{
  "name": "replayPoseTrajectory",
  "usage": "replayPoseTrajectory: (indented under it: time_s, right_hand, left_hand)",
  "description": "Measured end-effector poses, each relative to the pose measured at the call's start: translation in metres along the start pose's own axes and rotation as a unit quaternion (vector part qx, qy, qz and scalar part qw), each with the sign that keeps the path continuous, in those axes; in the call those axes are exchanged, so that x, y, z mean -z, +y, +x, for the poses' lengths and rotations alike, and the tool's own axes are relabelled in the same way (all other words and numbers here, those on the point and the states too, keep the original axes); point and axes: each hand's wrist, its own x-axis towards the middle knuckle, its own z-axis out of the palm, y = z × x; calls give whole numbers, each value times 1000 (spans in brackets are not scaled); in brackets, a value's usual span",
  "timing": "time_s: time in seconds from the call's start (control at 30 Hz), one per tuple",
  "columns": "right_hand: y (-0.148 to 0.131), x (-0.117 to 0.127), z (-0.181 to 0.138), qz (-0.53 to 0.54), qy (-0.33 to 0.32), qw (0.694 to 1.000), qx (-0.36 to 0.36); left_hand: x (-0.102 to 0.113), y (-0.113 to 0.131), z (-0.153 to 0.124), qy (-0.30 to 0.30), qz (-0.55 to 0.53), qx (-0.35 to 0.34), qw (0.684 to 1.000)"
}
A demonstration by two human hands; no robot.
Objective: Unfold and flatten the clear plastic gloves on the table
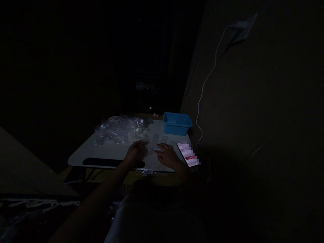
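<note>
In dim light, a small clear plastic piece (150, 149) lies between my two hands on the white table; its outline is faint. My left hand (134, 151) is at its left edge with the fingers bent together, seemingly pinching the plastic. To its right, my right hand (167, 156) is palm down over the tabletop, fingers apart, with the fingertips near the plastic. Beyond my left hand spreads a heap of crinkled clear plastic bags (118, 130). Further pale, flat transparent pieces (164, 139) lie past my right hand, hard to make out.
A blue plastic basin (177, 124) stands at the table's far right corner. A lit phone (187, 153) lies at the right edge near my right hand. A white cable (202, 91) hangs along the right wall. The white table (78, 153) has a dark slot (101, 162) along its front.
</note>
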Motion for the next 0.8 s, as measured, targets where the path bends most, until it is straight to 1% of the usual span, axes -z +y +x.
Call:
replayPoseTrajectory:
  time_s: [0.07,0.13,0.2,0.23,0.27,0.3,0.37,0.43,0.5,0.53,0.6,0.8]
  right_hand:
    - [0,-1,0,1,5,1000,-4]
    - [0,-1,0,4,10,1000,-8]
    - [0,-2,0,10,16,1000,-8]
    - [1,-2,-1,12,19,1000,-8]
    - [1,-3,-1,15,23,1000,-9]
    - [1,-3,-1,17,26,999,-10]
    - [1,-3,-1,19,30,999,-13]
    - [2,-3,-1,18,32,999,-16]
    - [2,-4,0,14,31,999,-15]
    - [2,-4,0,13,30,999,-15]
    - [2,-4,-1,13,27,999,-14]
    - [2,-3,-1,11,25,999,-24]
  left_hand:
    - [10,6,4,27,45,-32,998]
    - [22,11,6,23,131,-87,987]
    - [33,12,5,-1,218,-134,967]
    - [36,12,4,-28,265,-155,951]
    - [39,10,2,-63,322,-177,928]
    - [40,8,1,-100,379,-199,898]
    - [40,2,-1,-166,493,-245,818]
    - [38,-4,-1,-193,565,-275,754]
    - [37,-8,-1,-195,612,-289,710]
    - [37,-9,-1,-192,629,-291,695]
    - [38,-12,-1,-187,649,-292,677]
    - [41,-17,-3,-178,676,-299,650]
